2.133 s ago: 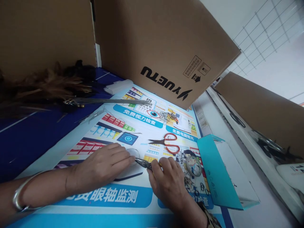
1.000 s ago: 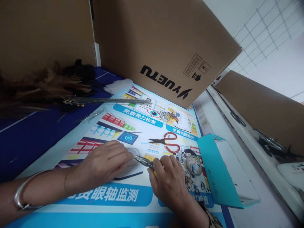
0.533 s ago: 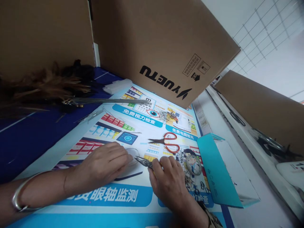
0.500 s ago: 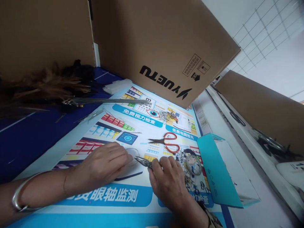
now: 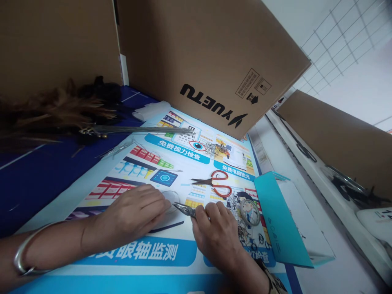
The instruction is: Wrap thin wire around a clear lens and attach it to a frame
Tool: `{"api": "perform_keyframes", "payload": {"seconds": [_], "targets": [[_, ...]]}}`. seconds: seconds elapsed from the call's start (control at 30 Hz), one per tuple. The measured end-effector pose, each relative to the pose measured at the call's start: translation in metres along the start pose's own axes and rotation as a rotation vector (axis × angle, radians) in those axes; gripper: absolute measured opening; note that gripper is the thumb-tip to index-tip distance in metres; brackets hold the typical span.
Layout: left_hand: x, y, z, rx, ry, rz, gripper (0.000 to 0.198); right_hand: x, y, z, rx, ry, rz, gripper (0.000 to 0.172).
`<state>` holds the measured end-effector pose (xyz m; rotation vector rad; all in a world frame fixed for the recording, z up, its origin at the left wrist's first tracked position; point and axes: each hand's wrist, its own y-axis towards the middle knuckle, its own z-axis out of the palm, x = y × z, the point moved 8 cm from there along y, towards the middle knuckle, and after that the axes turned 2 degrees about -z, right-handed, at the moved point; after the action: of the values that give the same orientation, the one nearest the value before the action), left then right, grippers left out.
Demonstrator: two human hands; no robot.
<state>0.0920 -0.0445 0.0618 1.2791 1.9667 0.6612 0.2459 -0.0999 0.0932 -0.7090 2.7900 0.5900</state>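
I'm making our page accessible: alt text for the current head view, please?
A person's right hand holds pliers, tips close to the left hand, above a printed poster. Red-handled scissors lie beyond them, with a turquoise box toward the picture's right.

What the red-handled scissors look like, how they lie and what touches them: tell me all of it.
The red-handled, dark-bladed scissors have two rounded, glossy red handle loops and narrow, pointed blades that look metal. The blades seem slightly parted. The scissors lie flat on the white-and-blue printed poster, blades toward the picture's left, loops toward its right, just beyond the right hand. Neither hand holds them. Whether the lower loop touches the small scattered pieces nearby is unclear.
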Motion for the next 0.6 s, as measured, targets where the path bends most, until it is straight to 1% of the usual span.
{"api": "perform_keyframes", "payload": {"seconds": [0.13,0.23,0.33,0.5,0.6], "targets": [[-0.0002,0.0,0.0011,0.032,0.012,-0.016,0.025,-0.002,0.0006,0.0006,0.006,0.018,0.006,0.014],[0.0001,-0.0011,0.0013,0.028,-0.005,-0.016,0.023,-0.0025,0.0007,0.001,0.004,0.023,0.008,0.013],[0.0035,-0.002,0.0031,0.034,-0.018,-0.044,0.019,-0.0021,0.0006,0.0003,-0.008,0.019,0.003,0.013],[0.0079,-0.0019,0.0051,0.047,-0.022,-0.09,0.021,-0.0021,0.0002,0.0007,-0.007,0.002,0.0,0.013],[0.008,-0.0013,0.0045,0.044,-0.008,-0.102,0.019,-0.0016,-0.0004,0.0014,-0.004,0.0,0.0,0.013]]}}
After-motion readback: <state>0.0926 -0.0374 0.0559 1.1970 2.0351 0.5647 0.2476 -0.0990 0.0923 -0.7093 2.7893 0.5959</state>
